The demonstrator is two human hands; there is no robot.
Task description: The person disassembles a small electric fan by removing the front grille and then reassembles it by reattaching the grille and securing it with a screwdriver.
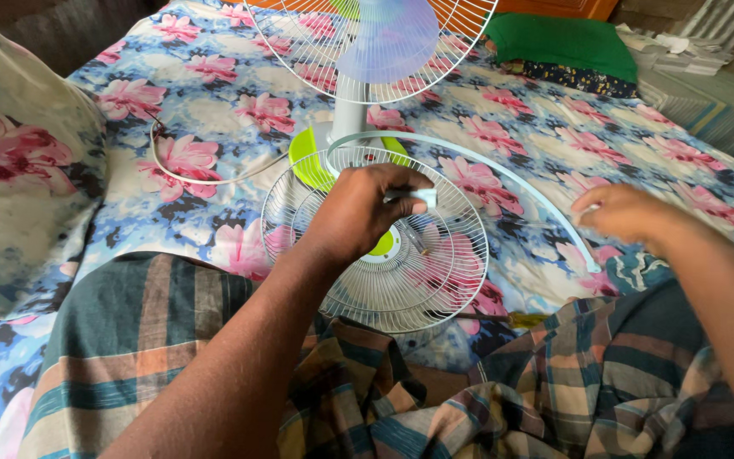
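Observation:
My left hand (360, 208) is closed around one end of a thin white plastic rim ring (503, 174), over a white wire fan grille (435, 280) lying flat on the bed. The grille has a green and white centre cap (386, 246). My right hand (622, 212) pinches the ring's other end at the right. Behind them stands a fan with a white rear cage (299, 47), pale blue blades (388, 38), a grey neck and a green base (306, 153).
A floral bedsheet (554, 127) covers the bed. A white cord (189, 178) curls at the left, near a floral pillow (19, 170). A yellow-handled screwdriver (520, 320) lies by my checked cloth-covered legs (367, 399). A green cloth (562, 42) sits at the back.

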